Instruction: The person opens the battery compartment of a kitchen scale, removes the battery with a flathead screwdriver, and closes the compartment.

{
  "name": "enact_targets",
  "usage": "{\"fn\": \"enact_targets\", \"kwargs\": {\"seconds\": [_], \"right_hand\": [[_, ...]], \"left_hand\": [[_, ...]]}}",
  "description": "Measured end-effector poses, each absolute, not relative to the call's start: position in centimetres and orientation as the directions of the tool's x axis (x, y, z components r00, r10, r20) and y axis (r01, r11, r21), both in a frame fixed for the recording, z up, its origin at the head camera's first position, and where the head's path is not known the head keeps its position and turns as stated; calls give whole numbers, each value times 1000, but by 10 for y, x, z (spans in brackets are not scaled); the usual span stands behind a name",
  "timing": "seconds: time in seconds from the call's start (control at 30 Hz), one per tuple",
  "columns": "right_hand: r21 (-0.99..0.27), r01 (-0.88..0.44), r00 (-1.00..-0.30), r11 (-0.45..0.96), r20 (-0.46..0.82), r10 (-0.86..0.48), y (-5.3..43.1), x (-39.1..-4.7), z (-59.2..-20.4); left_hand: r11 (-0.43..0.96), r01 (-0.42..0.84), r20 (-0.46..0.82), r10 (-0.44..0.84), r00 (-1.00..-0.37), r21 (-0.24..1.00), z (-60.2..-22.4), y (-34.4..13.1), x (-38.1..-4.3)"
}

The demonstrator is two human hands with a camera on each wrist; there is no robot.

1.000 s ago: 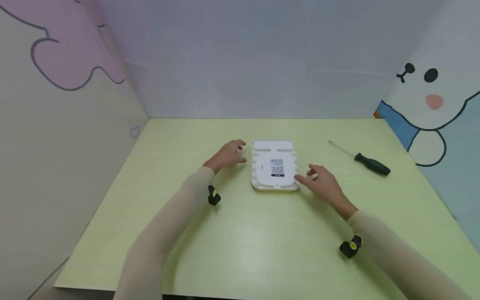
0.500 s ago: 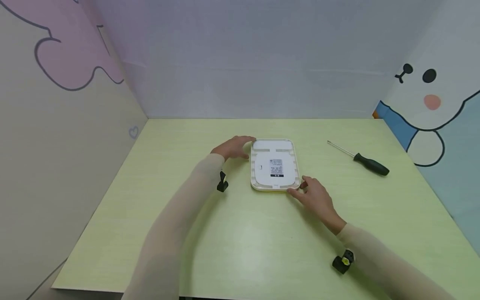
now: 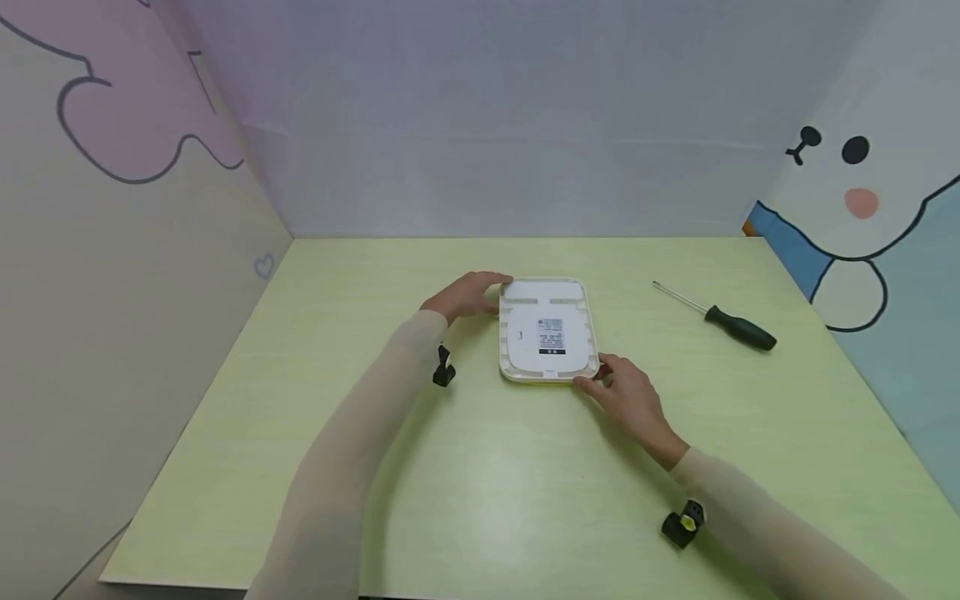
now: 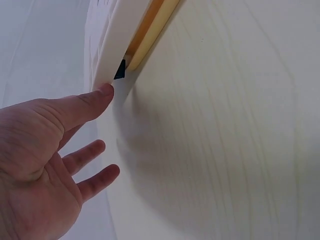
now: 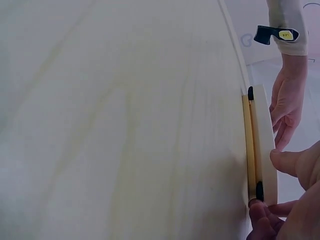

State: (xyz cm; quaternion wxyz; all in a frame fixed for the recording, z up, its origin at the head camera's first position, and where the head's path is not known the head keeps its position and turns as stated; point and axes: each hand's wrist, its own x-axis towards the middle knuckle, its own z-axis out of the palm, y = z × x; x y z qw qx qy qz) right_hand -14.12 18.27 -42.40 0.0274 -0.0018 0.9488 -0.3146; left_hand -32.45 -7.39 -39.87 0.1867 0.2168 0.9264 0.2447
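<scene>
A flat white device [image 3: 547, 333] with rounded corners lies on the table, its printed label facing up; its exact kind is unclear. At its far left corner, my left hand [image 3: 467, 296] holds the edge between thumb and index finger. My right hand [image 3: 630, 400] grips the near right corner, thumb on the front edge and fingers along the right side. Seen low in the right wrist view, the white rim [image 5: 264, 140] has a yellow layer [image 5: 251, 150] and black pads below it. In the left wrist view the thumb [image 4: 102, 95] touches the rim, with the index fingertip hidden.
A screwdriver [image 3: 738, 327] with a dark green handle lies to the right of the device, its tip pointing to the far left. The pale yellow table [image 3: 480, 500] meets a plain wall [image 3: 480, 125] at the back, with decorated panels on both sides.
My left hand has come right onto the device's far left corner. My right hand has slid nearer and left to the near right corner. The device stays about where it was.
</scene>
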Motion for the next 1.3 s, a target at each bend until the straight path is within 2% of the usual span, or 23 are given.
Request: {"fn": "enact_targets", "kwargs": {"seconds": [0.33, 0.83, 1.3], "right_hand": [[-610, -39, -997, 791, -31, -74, 193, -138, -419], [-604, -31, -997, 796, -35, -65, 209, -145, -421], [-599, -57, -998, 799, 31, -49, 221, -150, -421]], "left_hand": [[782, 300, -220, 480, -849, 547, -398, -79, -317], [762, 391, -69, 492, -868, 516, -402, -95, -306], [789, 479, 37, 505, -862, 385, -409, -107, -287]]}}
